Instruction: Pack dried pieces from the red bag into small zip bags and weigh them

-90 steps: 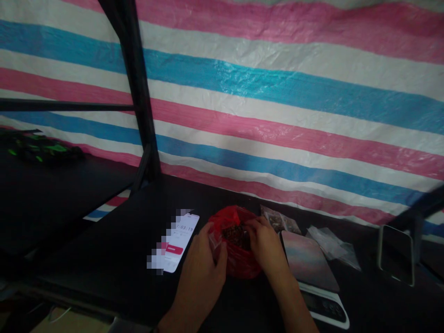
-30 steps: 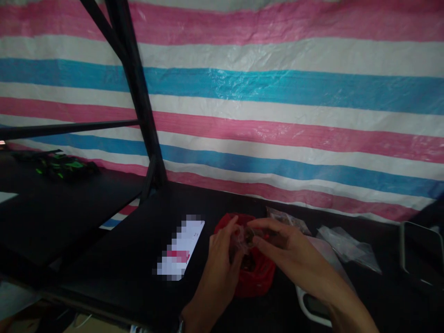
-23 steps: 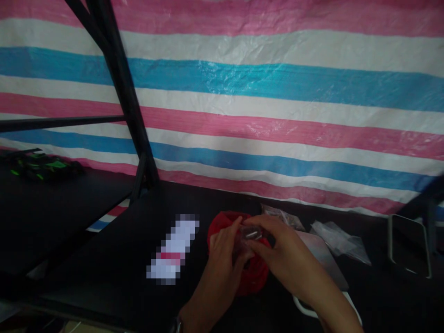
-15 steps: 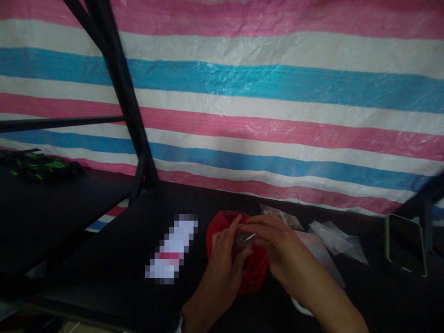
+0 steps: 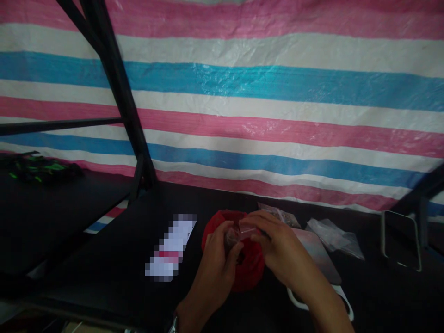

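Observation:
Both hands meet over a red bag [image 5: 250, 273] that lies on the black table. My left hand [image 5: 218, 256] is closed, with a small clear plastic bag [image 5: 231, 237] between thumb and fingers; its contents are too dim to make out. From the right, my right hand [image 5: 275, 240] pinches the upper part of clear plastic beside it. The fingertips of the two hands are close together. Part of the red bag is hidden under the hands.
Behind the right hand lie a bag of small parts [image 5: 289, 218], a grey flat object [image 5: 317, 252] and clear bags [image 5: 335, 238]. A phone-like object [image 5: 401, 240] is far right. A blurred-out strip [image 5: 171, 247] lies left, a green-black model [image 5: 41, 167] farther left, beyond a black frame post [image 5: 121, 88].
My right hand has drawn slightly back from the left, and the clear plastic now shows stretched between them. A white-edged item shows more beneath the right forearm. The view has shifted slightly.

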Tool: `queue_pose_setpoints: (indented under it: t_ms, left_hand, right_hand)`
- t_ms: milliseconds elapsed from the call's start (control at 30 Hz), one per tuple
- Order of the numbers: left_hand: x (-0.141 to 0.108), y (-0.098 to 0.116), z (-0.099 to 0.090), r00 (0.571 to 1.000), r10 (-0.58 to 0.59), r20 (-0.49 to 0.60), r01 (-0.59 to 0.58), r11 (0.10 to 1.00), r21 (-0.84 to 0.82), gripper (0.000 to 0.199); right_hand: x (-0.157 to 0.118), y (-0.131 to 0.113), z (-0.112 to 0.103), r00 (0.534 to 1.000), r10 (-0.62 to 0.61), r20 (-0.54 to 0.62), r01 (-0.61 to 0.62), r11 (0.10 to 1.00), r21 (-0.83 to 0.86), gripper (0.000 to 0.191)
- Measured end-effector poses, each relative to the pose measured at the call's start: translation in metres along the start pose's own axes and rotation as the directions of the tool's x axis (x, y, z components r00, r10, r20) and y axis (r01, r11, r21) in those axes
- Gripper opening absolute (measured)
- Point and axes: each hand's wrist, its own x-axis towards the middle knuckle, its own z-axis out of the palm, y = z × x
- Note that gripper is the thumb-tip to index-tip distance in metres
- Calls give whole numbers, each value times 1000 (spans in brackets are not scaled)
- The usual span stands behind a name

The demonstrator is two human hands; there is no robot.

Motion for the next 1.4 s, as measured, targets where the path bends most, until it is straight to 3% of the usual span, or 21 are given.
queue_pose_setpoints:
  t_ms: [67,133,233,333,433,633,833,900,1033,1167,1300,1400]
  left_hand:
    - [3,1,-6,996,-28,-80,25,999,-35,44]
    - [6,2,-11,978,-57,-199,54,998,-25,47]
    - [10,0,-16,943,-38,-331,105,977,188,64]
    - [11,-5,-19,961,-4,-275,114,916,385,71]
    - [11,-7,-23,967,-61,-245,160,899,407,63]
    - [9,5,-27,920,-208,-333,286,936,203,56]
    - [7,2,-25,903,-228,-365,266,962,57,56]
    - [9,1,-26,896,-256,-363,252,966,-60,54]
    - [16,3,-28,854,-380,-356,228,887,-402,51]
    - [19,2,-28,812,-407,-420,145,836,-530,48]
    - [19,6,-24,815,-490,-309,235,767,-597,55]
    - [22,15,-23,774,-593,-222,302,654,-694,51]
  right_hand:
    - [4,7,2,997,28,-78,-32,999,-43,58]
    - [7,10,7,994,68,-80,-76,993,-95,59]
    - [9,11,22,987,138,86,-124,981,-152,61]
    - [7,10,35,950,185,252,-130,967,-219,59]
    - [3,10,35,931,250,265,-154,929,-337,62]
    - [3,16,24,912,370,177,-252,846,-470,67]
    - [10,22,47,927,360,110,-287,865,-412,61]
    - [12,21,54,927,368,76,-304,854,-423,62]
    - [14,18,59,917,393,68,-310,810,-499,61]
    - [14,19,58,916,396,60,-315,804,-505,55]
    - [16,20,60,921,379,84,-310,848,-430,59]
    - [15,21,62,927,361,105,-308,889,-338,60]
